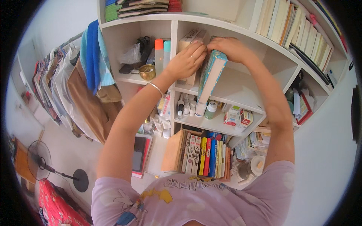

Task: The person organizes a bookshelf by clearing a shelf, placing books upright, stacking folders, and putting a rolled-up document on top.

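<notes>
On a middle shelf of a white bookcase, a thick book with a teal patterned cover stands upright, its pale page edges towards me. My right hand grips its top. My left hand rests with its fingers against a beige box just left of the book; whether it holds the box cannot be told. A clear plastic-wrapped item stands behind my left fingers. The book's lower corner juts over the shelf edge, above a white pill bottle and a green bottle.
Left compartment: a brass bowl and two capped bottles. Below: medicine boxes and a row of upright books. A kettle stands at lower right. Clothes hang on a rail at left, near a standing fan.
</notes>
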`<action>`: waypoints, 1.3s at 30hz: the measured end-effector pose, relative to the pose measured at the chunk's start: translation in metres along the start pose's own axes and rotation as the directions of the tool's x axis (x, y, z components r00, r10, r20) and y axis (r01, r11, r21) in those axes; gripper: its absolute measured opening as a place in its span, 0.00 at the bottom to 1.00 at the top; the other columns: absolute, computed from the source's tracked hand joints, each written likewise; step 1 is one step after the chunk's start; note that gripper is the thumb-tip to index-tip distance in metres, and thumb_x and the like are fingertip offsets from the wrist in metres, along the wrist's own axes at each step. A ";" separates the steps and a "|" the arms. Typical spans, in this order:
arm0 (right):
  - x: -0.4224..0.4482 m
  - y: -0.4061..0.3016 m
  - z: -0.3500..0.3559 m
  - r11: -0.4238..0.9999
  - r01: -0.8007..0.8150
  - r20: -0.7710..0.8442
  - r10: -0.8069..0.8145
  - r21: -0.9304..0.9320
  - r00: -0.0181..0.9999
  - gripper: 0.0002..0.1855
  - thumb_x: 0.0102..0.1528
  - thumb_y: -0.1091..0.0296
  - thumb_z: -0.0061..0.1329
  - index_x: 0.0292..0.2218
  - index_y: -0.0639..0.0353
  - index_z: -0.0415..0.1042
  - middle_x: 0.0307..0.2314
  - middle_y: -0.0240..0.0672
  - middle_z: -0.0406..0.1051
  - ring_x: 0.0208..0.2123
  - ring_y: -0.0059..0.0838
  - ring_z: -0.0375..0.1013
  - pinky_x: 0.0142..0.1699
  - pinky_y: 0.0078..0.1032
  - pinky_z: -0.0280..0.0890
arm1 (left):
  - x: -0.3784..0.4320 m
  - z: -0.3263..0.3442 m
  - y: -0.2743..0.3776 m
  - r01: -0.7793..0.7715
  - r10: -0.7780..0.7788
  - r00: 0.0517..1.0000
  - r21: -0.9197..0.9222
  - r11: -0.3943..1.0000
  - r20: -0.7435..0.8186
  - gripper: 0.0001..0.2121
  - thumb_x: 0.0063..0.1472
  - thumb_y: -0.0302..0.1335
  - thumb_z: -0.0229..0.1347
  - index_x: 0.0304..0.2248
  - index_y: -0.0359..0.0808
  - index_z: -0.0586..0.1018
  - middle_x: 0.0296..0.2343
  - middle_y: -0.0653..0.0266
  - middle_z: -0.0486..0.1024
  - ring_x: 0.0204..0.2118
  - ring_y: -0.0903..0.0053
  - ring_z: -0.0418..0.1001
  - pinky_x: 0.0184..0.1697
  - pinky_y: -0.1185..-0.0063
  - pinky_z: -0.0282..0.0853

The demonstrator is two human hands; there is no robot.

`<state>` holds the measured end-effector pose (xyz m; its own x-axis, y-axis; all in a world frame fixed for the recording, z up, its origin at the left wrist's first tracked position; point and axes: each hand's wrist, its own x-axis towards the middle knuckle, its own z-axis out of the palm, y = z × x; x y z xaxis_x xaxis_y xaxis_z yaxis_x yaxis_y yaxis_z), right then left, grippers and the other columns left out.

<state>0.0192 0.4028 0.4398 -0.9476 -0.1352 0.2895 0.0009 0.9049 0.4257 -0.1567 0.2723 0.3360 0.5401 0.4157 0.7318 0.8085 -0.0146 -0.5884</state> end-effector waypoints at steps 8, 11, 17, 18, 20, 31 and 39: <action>-0.036 -0.020 0.125 0.482 -0.275 -0.029 0.532 0.832 0.846 0.49 0.52 0.62 0.55 0.63 0.67 0.38 0.60 0.59 0.48 0.62 0.49 0.52 0.62 0.35 0.55 | -0.004 0.007 0.000 0.103 -0.124 0.987 -0.189 0.977 -0.105 0.24 0.52 0.27 0.54 0.49 0.27 0.68 0.49 0.51 0.65 0.53 0.59 0.65 0.61 0.67 0.59; -0.066 -0.077 0.164 0.174 -0.174 0.075 0.464 0.969 0.883 0.57 0.54 0.46 0.52 0.63 0.73 0.29 0.61 0.65 0.40 0.64 0.50 0.45 0.66 0.32 0.47 | 0.000 0.003 0.002 0.098 -0.119 0.986 -0.172 0.980 -0.115 0.26 0.52 0.27 0.55 0.51 0.28 0.67 0.49 0.50 0.65 0.53 0.59 0.65 0.61 0.67 0.59; -0.049 -0.102 0.139 0.575 -0.315 -0.002 0.483 0.755 0.876 0.60 0.51 0.49 0.57 0.63 0.74 0.29 0.58 0.66 0.49 0.60 0.54 0.55 0.62 0.34 0.55 | -0.009 0.001 -0.002 0.150 -0.171 0.984 -0.287 0.946 -0.048 0.31 0.52 0.29 0.54 0.56 0.30 0.64 0.52 0.49 0.63 0.56 0.55 0.62 0.62 0.66 0.57; -0.045 -0.094 0.143 0.597 -0.319 0.006 0.466 0.737 0.885 0.61 0.50 0.49 0.57 0.62 0.77 0.28 0.57 0.67 0.50 0.59 0.55 0.56 0.61 0.33 0.55 | -0.009 0.002 -0.002 0.180 -0.198 0.980 -0.339 0.923 -0.019 0.32 0.52 0.29 0.54 0.57 0.30 0.63 0.54 0.49 0.62 0.58 0.53 0.61 0.62 0.66 0.56; -0.038 -0.078 0.149 0.593 -0.374 0.073 0.468 0.713 0.881 0.62 0.50 0.49 0.56 0.61 0.80 0.26 0.58 0.68 0.48 0.58 0.57 0.57 0.61 0.32 0.56 | -0.004 0.000 -0.003 0.059 -0.068 0.997 -0.230 0.972 -0.034 0.32 0.53 0.32 0.53 0.58 0.32 0.62 0.57 0.51 0.59 0.60 0.55 0.57 0.63 0.65 0.53; -0.026 -0.086 0.151 0.575 -0.464 0.112 0.541 0.674 0.833 0.50 0.52 0.49 0.56 0.57 0.78 0.43 0.44 0.64 0.67 0.45 0.56 0.70 0.49 0.39 0.66 | -0.003 0.015 0.010 -0.302 0.250 0.908 0.111 0.947 0.336 0.32 0.60 0.54 0.43 0.55 0.40 0.64 0.63 0.65 0.50 0.67 0.73 0.40 0.69 0.68 0.34; -0.041 -0.096 0.161 0.678 -0.492 0.012 0.580 0.546 0.814 0.39 0.55 0.50 0.51 0.53 0.76 0.53 0.44 0.60 0.69 0.44 0.57 0.70 0.47 0.40 0.66 | 0.005 0.018 0.014 -0.389 0.295 0.880 0.207 0.898 0.372 0.30 0.52 0.57 0.50 0.44 0.39 0.69 0.50 0.64 0.66 0.62 0.67 0.54 0.68 0.64 0.40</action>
<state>0.0062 0.3868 0.2492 -0.7748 0.4199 0.4726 0.2920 0.9008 -0.3215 -0.1474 0.2906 0.3250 0.6267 0.7000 0.3425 0.4674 0.0140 -0.8839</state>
